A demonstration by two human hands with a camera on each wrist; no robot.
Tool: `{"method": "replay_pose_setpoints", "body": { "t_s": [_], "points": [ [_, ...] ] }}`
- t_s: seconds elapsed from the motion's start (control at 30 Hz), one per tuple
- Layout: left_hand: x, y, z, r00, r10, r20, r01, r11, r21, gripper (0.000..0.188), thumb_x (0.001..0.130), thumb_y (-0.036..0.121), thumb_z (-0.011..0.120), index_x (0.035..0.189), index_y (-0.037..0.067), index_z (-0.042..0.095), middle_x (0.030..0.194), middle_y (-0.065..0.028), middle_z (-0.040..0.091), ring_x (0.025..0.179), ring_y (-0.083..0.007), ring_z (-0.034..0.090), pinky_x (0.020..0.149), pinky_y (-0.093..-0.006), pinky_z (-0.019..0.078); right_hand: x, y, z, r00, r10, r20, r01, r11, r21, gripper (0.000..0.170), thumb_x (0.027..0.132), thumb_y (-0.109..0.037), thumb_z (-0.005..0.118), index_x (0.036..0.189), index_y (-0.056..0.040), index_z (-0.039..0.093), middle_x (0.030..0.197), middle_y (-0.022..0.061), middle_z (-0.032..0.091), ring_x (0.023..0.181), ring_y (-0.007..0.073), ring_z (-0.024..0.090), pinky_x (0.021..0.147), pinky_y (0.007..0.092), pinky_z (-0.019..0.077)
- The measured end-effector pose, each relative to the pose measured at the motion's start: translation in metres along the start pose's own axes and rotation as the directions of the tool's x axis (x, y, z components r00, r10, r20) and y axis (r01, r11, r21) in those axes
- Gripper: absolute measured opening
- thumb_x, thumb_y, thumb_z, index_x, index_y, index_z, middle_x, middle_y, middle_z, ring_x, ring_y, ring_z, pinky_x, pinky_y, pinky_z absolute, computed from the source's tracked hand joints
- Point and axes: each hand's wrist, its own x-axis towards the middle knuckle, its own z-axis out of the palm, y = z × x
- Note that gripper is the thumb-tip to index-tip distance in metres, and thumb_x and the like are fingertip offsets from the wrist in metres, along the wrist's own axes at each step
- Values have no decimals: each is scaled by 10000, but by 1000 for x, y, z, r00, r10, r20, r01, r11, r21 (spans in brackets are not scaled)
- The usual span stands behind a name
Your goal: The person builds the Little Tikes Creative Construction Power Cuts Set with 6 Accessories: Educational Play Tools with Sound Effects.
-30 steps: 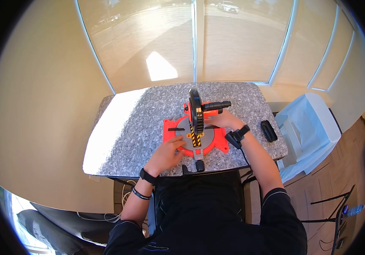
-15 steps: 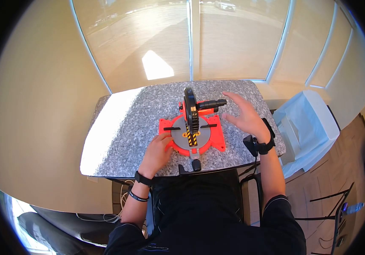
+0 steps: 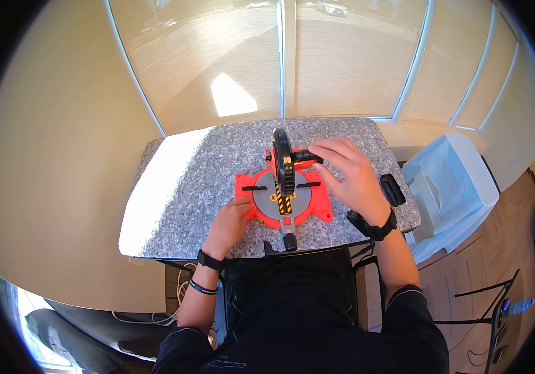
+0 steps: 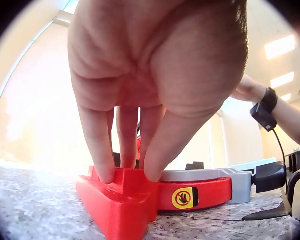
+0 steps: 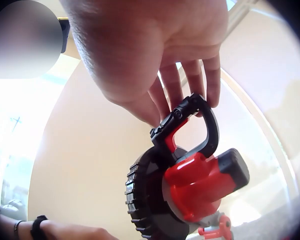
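Observation:
A red, black and grey toy miter saw (image 3: 283,199) stands on the granite-patterned table. Its round grey turntable carries a yellow-and-black striped slot, and the black ribbed blade guard (image 5: 145,195) is raised above. My left hand (image 3: 228,225) grips the left side of the red base (image 4: 121,210), thumb and fingertips on either side of a raised ridge. Over the saw's black handle (image 5: 208,132) reaches my right hand (image 3: 356,181), fingers long and spread. In the right wrist view its thumb and fingertips are right at the handle's top, not curled round it.
A black case (image 3: 393,189) lies on the table (image 3: 180,199) beyond the right wrist. To the right stands a bin with a pale blue liner (image 3: 454,187). Bright sunlight covers the table's left side, and window blinds (image 3: 354,68) rise behind it.
My right hand lifted from beside the blade to the right of the saw, then came back left onto the handle. The left hand shifted slightly outward on the base.

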Motion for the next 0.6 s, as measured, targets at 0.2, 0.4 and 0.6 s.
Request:
{"method": "replay_pose_setpoints", "body": {
  "t_s": [0.2,0.4,0.6],
  "points": [
    [1,-6,3,1000,11,-21,-11,1000,0,324,823,-55,649,1122,3,758,1275,-198,703,1120,-407,673,983,-473,554,-4,-3,-2,999,-16,32,16,1000,-12,280,840,-52,773,1113,-11,732,1135,114,726,1017,314,656,897,411,560],
    [1,-10,5,1000,-4,-10,4,1000,26,308,836,-1,729,1143,-1,754,1290,-176,702,1129,-387,681,975,-439,562,-13,-10,-3,998,-11,62,11,1000,-7,247,824,-39,785,1064,-17,734,1082,108,734,952,301,663,848,401,565],
    [1,-5,5,999,15,-44,-14,1000,24,315,823,-65,640,1100,9,771,1270,-195,707,1081,-404,691,954,-472,570,-27,-14,-2,994,4,112,-6,1000,18,205,798,-45,800,990,-30,728,1001,90,731,908,298,670,809,398,566]
  ]
}}
